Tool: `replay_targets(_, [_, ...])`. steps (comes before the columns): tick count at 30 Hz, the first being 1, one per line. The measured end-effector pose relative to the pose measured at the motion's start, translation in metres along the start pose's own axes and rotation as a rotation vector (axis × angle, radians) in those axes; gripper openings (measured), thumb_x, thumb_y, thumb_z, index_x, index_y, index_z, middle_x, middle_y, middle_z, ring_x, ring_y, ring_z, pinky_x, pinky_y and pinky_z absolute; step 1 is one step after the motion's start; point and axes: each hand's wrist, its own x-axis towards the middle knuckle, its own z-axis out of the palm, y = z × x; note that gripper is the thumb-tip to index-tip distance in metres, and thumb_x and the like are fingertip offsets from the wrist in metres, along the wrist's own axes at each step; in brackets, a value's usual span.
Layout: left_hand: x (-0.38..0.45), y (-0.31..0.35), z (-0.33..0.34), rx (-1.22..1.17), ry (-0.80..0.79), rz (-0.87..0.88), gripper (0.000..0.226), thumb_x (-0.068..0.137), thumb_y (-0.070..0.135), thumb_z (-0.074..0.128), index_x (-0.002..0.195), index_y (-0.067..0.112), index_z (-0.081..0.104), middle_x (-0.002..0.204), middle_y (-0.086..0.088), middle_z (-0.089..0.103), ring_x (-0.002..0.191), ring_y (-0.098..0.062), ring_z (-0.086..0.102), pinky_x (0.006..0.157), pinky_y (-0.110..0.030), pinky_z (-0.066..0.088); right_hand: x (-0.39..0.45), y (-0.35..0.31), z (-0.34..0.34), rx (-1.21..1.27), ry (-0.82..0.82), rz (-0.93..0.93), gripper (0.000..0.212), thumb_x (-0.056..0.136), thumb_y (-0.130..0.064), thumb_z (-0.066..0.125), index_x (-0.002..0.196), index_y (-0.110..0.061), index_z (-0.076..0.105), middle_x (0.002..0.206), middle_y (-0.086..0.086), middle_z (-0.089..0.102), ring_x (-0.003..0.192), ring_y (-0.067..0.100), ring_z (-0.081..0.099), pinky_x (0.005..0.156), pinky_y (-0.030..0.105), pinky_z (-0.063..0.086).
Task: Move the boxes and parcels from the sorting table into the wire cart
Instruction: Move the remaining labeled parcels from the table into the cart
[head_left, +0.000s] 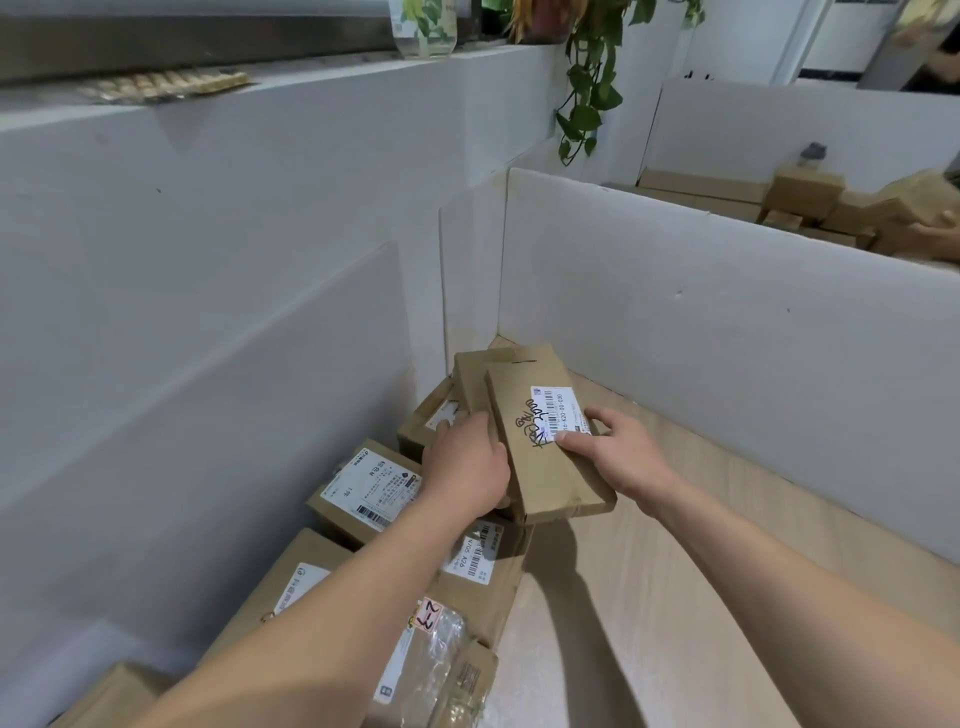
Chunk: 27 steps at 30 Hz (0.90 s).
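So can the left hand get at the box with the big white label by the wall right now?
Probably not yet: the left hand is gripping the flat handwritten box together with the right hand. The white-labelled box itself lies uncovered just beside it.

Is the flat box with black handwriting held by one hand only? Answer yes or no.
No: the left hand grips one side of the flat box and the right hand the other.

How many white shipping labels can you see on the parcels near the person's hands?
5: on the flat box both hands hold, one on a box left of the left hand, one beyond its fingers, two beside the forearm. More may be hidden.
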Motion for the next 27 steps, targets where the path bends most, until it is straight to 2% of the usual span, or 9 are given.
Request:
replay_targets(4, [-0.018,0.018,0.009,-0.052,0.033,0.067,0.026,0.1,0.019,0.049,0.125,0.019,0.058,0.123,-0.002,0.062,0.113,-0.024,0.058,0.094,-0.046,0.054,-0.026,0.009,-0.018,0.037,0.082,-0.027,0.098,0.056,-0.06,0.076,0.144,-0.023,0.055,0.134,-0.001,0.065,0.109,0.017,0.068,0.099,0.043,0.054])
replay_targets(10, [-0.068,0.052,0.031,-0.068,0.034,0.114,0.034,0.1,0.017,0.051,0.134,0.016,0.054,0.132,-0.004,0.058,0.123,-0.025,0.053,0.104,-0.046,0.047,-0.077,0.051,-0.05,0.073,0.15,-0.012,0.099,0.053,-0.067,0.074,0.143,-0.03,0.054,0.129,-0.002,0.068,0.111,0.018,0.068,0.099,0.045,0.055])
replay_targets(16, [-0.138,0.071,0.067,-0.062,0.013,0.135,0.034,0.098,0.013,0.049,0.132,0.015,0.053,0.129,-0.004,0.055,0.124,-0.025,0.049,0.106,-0.042,0.042,-0.153,0.093,-0.073,0.046,0.199,0.025,0.097,0.054,-0.068,0.07,0.142,-0.029,0.056,0.124,-0.004,0.07,0.108,0.018,0.067,0.097,0.044,0.054])
replay_targets(20, [-0.186,0.071,0.097,-0.037,-0.011,0.136,0.037,0.095,0.012,0.049,0.132,0.018,0.054,0.13,-0.001,0.056,0.126,-0.024,0.048,0.107,-0.04,0.041,-0.204,0.127,-0.082,0.006,0.206,0.032,0.075,0.073,-0.053,0.077,0.141,-0.027,0.057,0.127,-0.003,0.069,0.109,0.017,0.065,0.096,0.037,0.052])
replay_targets(23, [-0.222,0.068,0.116,-0.036,-0.023,0.132,0.042,0.094,0.009,0.048,0.134,0.019,0.055,0.13,-0.001,0.058,0.125,-0.022,0.048,0.105,-0.037,0.042,-0.237,0.153,-0.083,-0.026,0.195,0.041,0.071,0.08,-0.045,0.078,0.144,-0.026,0.054,0.134,-0.001,0.065,0.117,0.018,0.061,0.094,0.033,0.048])
replay_targets(27, [-0.266,0.064,0.135,-0.036,-0.038,0.103,0.041,0.092,0.007,0.049,0.131,0.018,0.056,0.129,-0.002,0.057,0.124,-0.024,0.049,0.101,-0.033,0.041,-0.277,0.181,-0.08,-0.03,0.149,0.045,0.063,0.082,-0.043,0.077,0.14,-0.027,0.058,0.114,-0.011,0.068,0.102,0.011,0.064,0.084,0.029,0.049])
